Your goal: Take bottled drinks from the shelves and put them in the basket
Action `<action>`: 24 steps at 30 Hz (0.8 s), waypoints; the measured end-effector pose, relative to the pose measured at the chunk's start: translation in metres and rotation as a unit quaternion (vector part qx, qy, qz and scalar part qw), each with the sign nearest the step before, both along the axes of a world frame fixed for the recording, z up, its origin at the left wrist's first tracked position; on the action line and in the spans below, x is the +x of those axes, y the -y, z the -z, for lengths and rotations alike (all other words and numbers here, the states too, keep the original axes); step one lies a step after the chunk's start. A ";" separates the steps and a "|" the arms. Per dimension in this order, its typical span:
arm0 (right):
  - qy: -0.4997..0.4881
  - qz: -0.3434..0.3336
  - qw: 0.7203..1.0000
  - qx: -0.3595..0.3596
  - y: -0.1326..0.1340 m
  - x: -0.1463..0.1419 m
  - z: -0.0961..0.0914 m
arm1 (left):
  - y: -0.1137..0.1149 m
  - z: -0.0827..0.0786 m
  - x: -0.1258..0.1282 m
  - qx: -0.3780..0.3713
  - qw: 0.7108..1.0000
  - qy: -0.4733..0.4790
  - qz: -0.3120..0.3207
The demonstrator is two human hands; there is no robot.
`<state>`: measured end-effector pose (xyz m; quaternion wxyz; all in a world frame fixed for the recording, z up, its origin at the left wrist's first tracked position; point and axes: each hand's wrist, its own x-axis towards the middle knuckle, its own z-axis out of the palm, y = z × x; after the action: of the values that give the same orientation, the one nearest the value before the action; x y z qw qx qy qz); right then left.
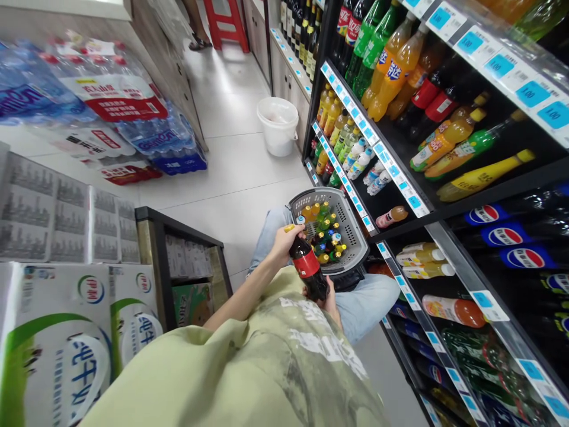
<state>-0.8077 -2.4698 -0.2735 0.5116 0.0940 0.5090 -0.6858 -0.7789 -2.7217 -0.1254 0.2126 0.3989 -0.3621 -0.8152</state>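
Observation:
A dark cola bottle with a red label (306,264) is held tilted in front of my shirt, its neck away from me. My left hand (284,242) is closed around its neck end, and a small yellow thing I cannot make out shows at those fingers. Around the bottle's base my right hand (329,300) is closed, its fingers partly hidden. Just beyond the bottle, a grey plastic basket (353,228) between my knees holds several small bottles with yellow, green and blue caps.
Drink shelves with price tags (400,178) rise close on the right, with bottles standing and lying. A white bucket (278,127) stands on the floor ahead. To the left are a wood-and-black-framed stand (178,216), milk cartons (57,350) and wrapped water packs (111,98). Farther off is a red stool (226,26).

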 end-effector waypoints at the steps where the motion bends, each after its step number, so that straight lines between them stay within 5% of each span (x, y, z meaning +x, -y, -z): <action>1: 0.002 0.000 1.000 -0.002 0.001 0.000 -0.001 | -0.001 0.000 0.000 0.004 1.000 -0.003 0.004; 15: -0.043 0.040 0.998 -0.027 -0.007 0.008 -0.016 | -0.016 0.005 0.006 0.017 1.000 0.017 0.000; 24: 0.011 0.030 0.999 0.037 0.000 0.010 -0.018 | -0.016 0.004 0.002 -0.009 0.999 0.006 0.038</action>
<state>-0.7974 -2.4700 -0.2553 0.4927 0.1356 0.5257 -0.6801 -0.7768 -2.7053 -0.1298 0.1829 0.3875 -0.3859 -0.8170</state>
